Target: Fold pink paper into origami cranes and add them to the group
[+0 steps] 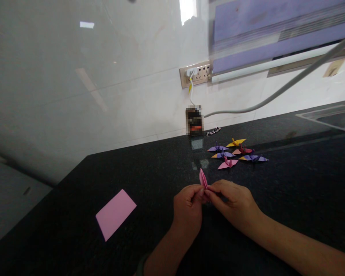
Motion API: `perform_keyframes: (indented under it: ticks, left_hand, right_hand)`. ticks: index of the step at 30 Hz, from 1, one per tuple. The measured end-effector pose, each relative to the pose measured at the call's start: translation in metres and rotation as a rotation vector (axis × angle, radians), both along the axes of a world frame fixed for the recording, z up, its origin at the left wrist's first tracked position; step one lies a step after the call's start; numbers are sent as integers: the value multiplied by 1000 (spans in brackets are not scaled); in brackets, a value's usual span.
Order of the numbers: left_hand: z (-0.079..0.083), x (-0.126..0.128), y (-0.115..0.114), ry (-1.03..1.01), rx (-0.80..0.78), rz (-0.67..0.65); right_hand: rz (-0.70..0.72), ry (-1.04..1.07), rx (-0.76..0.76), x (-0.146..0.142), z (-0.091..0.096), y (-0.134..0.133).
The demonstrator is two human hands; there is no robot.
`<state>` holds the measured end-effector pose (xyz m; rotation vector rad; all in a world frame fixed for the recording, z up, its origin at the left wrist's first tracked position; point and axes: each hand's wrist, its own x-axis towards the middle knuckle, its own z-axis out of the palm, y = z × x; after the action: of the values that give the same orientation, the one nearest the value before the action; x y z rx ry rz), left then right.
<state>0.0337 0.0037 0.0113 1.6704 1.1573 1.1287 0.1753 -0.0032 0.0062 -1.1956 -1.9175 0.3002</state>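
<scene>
Together, the left hand (188,209) and the right hand (239,198) are closed in a narrow pinch on a folded pink paper (202,178), over the desk (155,172), near the small paper cranes (238,152). It tapers to a slim point beyond their grip, with layered edges showing; its lower part, covered by them, is hard to make out.

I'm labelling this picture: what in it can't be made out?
In the head view:
Lower part of the folded pink paper: mostly hidden by the left hand and right hand.
Dark object by the wall: masked by pixelation.
Dark band or cuff: cut off by the bottom edge.
</scene>
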Motion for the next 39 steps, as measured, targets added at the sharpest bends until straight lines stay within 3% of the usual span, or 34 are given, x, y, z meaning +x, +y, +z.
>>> perform_keyframes:
  ticks: [3,10,18,24,33,39]
  left_hand:
    - [0,1,0,-30,-6,2]
    - [0,3,5,-463,-308,-49]
    - [1,-1,9,-493,-404,-66]
    - [-4,-2,10,-621,-534,-66]
    - [0,-2,11,-315,-391,-29]
    - [-1,-6,12,-270,-408,-47]
  right_hand:
    - [3,118,-102,-1,-1,2]
    - [93,447,-398,-3,4,5]
    - [169,589,-571,-4,6,8]
    - [323,776,-733,-5,-2,10]
    - [182,503,-622,0,0,16]
    - [317,547,-783,5,0,19]
